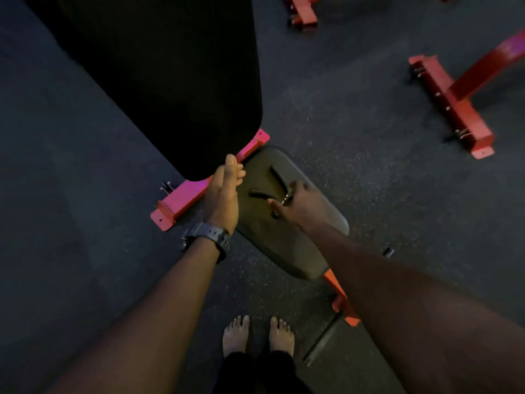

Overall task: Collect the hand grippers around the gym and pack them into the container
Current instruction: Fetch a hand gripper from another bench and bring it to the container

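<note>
Head view, dim light, looking straight down. No container is in frame. Task item: one hand gripper (pixel 272 189) with two black foam-covered handles splayed in a V and a bright metal coil spring at the apex; it is over the middle of the grey-green padded seat (pixel 312 251) of a bench, and whether it rests on the pad or is lifted clear of it cannot be told. The handles point far and left, the spring end sits to the right. Right hand (pixel 298 204) is at the spring end, thumb and fingers curled in and pinching the metal coil; the handles stick out free beyond the fingers. Left hand (pixel 224 191) is just left of the seat, near the lower end of the large black upholstered back pad (pixel 159 81), fingers folded together with the thumb up; whether it grasps the pad's edge cannot be told. A dark grey wristwatch (pixel 210 234) is on the left wrist. Red steel frame bar (pixel 181 199) lies on the dark speckled rubber floor (pixel 369 123) under the back pad. Bare feet (pixel 258 334) stand near the seat's near end. Another red steel bench base (pixel 454 103) sits far right, well apart.
</note>
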The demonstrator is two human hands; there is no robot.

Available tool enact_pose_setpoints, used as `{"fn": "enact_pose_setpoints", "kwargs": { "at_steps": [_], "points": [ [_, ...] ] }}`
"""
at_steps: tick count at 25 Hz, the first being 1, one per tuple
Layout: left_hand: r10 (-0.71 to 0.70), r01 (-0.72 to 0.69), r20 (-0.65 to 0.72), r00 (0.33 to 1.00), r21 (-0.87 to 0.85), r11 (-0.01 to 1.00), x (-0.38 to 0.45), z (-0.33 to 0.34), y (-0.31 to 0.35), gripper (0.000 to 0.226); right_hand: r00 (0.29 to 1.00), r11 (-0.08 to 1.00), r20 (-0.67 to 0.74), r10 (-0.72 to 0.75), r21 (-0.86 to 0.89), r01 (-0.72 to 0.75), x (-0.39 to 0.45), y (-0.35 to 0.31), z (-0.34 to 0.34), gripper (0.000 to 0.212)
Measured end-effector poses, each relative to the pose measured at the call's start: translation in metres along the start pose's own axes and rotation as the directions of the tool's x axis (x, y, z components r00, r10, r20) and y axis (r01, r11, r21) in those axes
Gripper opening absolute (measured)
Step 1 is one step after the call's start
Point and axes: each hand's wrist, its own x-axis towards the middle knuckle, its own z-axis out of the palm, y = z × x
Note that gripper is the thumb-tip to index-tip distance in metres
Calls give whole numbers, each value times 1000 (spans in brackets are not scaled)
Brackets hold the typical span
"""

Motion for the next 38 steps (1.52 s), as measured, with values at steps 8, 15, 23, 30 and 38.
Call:
{"fn": "enact_pose_setpoints", "kwargs": {
  "at_steps": [8, 15, 23, 30, 38],
  "points": [
    [-14, 12, 60, 998, 43, 999, 55, 5, -47, 81, 990, 968, -30, -137, -216, 127, 71, -2, 63, 93],
    [41, -43, 99, 994, 20, 999, 38, 5, 4, 91, 987, 750, 19, 160, 648, -134, 25, -7, 17, 84],
    [288, -262, 301, 909, -124, 957, -81, 21, 207, 66, 987, 174, -103, 126, 982, 80, -133, -68, -194, 45],
    [533, -430, 491, 689, -315, 846, -231, 26, 353, 72, 868, 273, -472, 155, 865, 422, -311, -78, -355, 61],
    [588, -438, 675, 446, -408, 801, -452, 56, 357, 79, 597, 343, -670, 441, 741, 578, -574, 16, -361, 46]
  ]
}}
